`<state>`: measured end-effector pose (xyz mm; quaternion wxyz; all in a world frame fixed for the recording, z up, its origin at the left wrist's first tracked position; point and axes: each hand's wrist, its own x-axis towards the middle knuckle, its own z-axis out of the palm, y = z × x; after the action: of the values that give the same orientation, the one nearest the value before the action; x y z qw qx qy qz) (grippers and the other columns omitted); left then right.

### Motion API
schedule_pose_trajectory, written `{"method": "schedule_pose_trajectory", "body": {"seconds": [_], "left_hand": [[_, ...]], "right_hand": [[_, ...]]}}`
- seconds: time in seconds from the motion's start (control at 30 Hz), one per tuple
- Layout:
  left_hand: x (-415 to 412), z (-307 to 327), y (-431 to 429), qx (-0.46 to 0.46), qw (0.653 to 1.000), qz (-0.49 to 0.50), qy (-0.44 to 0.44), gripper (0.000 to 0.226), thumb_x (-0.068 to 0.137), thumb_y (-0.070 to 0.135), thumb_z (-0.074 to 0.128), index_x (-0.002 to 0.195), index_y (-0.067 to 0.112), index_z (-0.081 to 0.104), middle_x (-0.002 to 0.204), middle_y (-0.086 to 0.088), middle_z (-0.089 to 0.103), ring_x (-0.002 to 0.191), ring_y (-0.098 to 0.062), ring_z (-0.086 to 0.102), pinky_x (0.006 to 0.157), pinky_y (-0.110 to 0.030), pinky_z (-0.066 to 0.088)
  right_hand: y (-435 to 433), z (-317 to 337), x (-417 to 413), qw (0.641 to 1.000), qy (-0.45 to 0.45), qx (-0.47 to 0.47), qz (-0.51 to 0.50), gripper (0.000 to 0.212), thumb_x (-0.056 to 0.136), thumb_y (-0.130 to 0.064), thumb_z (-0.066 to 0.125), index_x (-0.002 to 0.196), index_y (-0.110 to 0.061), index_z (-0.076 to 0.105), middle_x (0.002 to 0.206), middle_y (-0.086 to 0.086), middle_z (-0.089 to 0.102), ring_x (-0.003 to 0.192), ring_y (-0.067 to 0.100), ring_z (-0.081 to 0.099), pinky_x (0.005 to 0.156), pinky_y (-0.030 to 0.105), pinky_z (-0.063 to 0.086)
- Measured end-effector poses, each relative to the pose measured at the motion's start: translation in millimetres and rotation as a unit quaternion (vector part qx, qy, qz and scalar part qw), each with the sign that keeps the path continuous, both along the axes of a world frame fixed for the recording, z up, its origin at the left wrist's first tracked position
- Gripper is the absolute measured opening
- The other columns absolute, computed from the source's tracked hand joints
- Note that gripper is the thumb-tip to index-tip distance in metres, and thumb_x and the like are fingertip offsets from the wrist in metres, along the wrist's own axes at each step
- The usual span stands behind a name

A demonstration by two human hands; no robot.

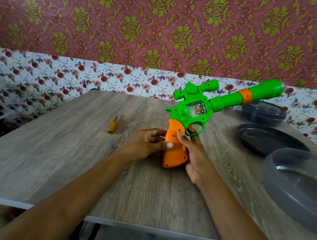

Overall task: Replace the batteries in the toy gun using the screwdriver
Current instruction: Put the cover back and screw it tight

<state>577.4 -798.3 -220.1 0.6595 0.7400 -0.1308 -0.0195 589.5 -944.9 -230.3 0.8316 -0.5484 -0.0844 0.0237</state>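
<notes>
Near the middle of the wood-grain table (pixel 64 157), I hold the toy gun (pixel 194 109) upright by its orange grip. My left hand (pixel 145 146) curls round it with the thumb pressed on its side, and my right hand (pixel 195 156) wraps it from the other side. The green barrel slants up to the right, above dark trays (pixel 270 139) and a clear lid (pixel 305 184) crowding the right edge. The screwdriver (pixel 112 125) lies apart to my left, and the tabletop runs wide beyond it. Patterned wallpaper (pixel 168 28) rises behind the table.

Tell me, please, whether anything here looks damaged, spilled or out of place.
Nothing stands out. The left hand and right hand hold the toy gun by its orange grip; the screwdriver lies on the table. A speck beside it is too small to identify.
</notes>
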Motion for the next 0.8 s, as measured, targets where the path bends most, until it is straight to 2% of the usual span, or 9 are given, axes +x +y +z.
{"method": "schedule_pose_trajectory", "body": {"seconds": [0.1,0.2,0.27,0.47,0.53,0.6,0.7,0.8], "left_hand": [[-2.2,1.4,-0.6,0.008,1.0,0.007,-0.007,0.018,0.083,0.014,0.067,0.1,0.02,0.064,0.094,0.003,0.07,0.081,-0.005,0.067,0.072,-0.017,0.055],[-2.2,-0.2,-0.1,0.025,0.999,0.023,-0.007,0.012,0.081,0.018,0.07,0.092,0.021,0.066,0.096,-0.001,0.07,0.089,-0.014,0.066,0.086,-0.029,0.053],[-1.9,-0.8,-0.4,0.031,0.999,0.028,-0.008,0.01,0.082,0.019,0.07,0.09,0.022,0.066,0.094,-0.001,0.071,0.09,-0.016,0.066,0.088,-0.032,0.052],[-0.3,-3.5,-1.8,0.026,1.0,0.014,0.002,0.005,0.084,0.016,0.067,0.088,0.019,0.066,0.08,0.006,0.072,0.072,-0.006,0.066,0.074,-0.024,0.054],[-1.1,-2.7,-2.3,0.034,0.999,0.002,-0.003,0.003,0.087,0.014,0.064,0.088,0.017,0.065,0.073,0.007,0.071,0.065,-0.002,0.065,0.066,-0.019,0.055],[-0.3,-0.6,-0.6,0.042,0.999,0.007,-0.02,0.005,0.09,0.015,0.06,0.092,0.013,0.065,0.075,0.004,0.069,0.063,0.001,0.064,0.061,-0.016,0.053],[9.3,-1.3,9.6,0.092,0.987,0.105,-0.079,0.006,0.088,0.02,0.064,0.089,0.015,0.068,0.079,-0.001,0.069,0.065,-0.003,0.064,0.069,-0.022,0.053],[29.2,-3.0,27.9,0.241,0.931,0.237,-0.14,0.01,0.088,0.016,0.064,0.092,0.01,0.071,0.089,-0.004,0.071,0.078,-0.011,0.063,0.078,-0.025,0.048]], "right_hand": [[-0.2,0.3,-2.8,1.0,-0.014,0.008,0.004,0.031,0.088,-0.014,0.056,0.115,-0.027,0.053,0.101,-0.005,0.065,0.091,0.011,0.061,0.074,0.032,0.051],[-0.3,0.8,-5.5,1.0,-0.016,-0.001,0.005,0.037,0.088,-0.014,0.056,0.121,-0.027,0.049,0.101,-0.006,0.065,0.093,0.011,0.061,0.078,0.033,0.051],[-0.7,1.2,-6.4,1.0,-0.015,-0.005,0.005,0.039,0.087,-0.014,0.057,0.123,-0.027,0.048,0.102,-0.006,0.065,0.095,0.012,0.06,0.08,0.034,0.051],[-4.3,1.8,-7.2,0.999,0.008,-0.031,0.005,0.037,0.087,-0.007,0.057,0.124,-0.008,0.052,0.093,-0.002,0.064,0.086,0.011,0.06,0.076,0.029,0.049],[-4.2,2.6,-7.6,0.999,0.01,-0.035,-0.004,0.032,0.088,-0.007,0.056,0.12,-0.006,0.054,0.089,-0.002,0.064,0.081,0.009,0.06,0.073,0.026,0.049],[-4.0,3.4,-6.5,0.999,0.015,-0.03,-0.013,0.03,0.089,-0.006,0.055,0.119,-0.005,0.056,0.083,-0.005,0.065,0.075,0.006,0.06,0.068,0.022,0.05],[-4.7,2.8,-2.5,0.999,0.024,-0.014,-0.021,0.032,0.089,-0.005,0.054,0.121,-0.002,0.056,0.075,-0.009,0.068,0.072,0.005,0.061,0.068,0.024,0.05],[-4.1,2.0,0.1,0.999,0.035,-0.011,-0.021,0.034,0.088,-0.005,0.056,0.122,-0.004,0.054,0.086,-0.003,0.065,0.08,0.009,0.059,0.073,0.028,0.048]]}}
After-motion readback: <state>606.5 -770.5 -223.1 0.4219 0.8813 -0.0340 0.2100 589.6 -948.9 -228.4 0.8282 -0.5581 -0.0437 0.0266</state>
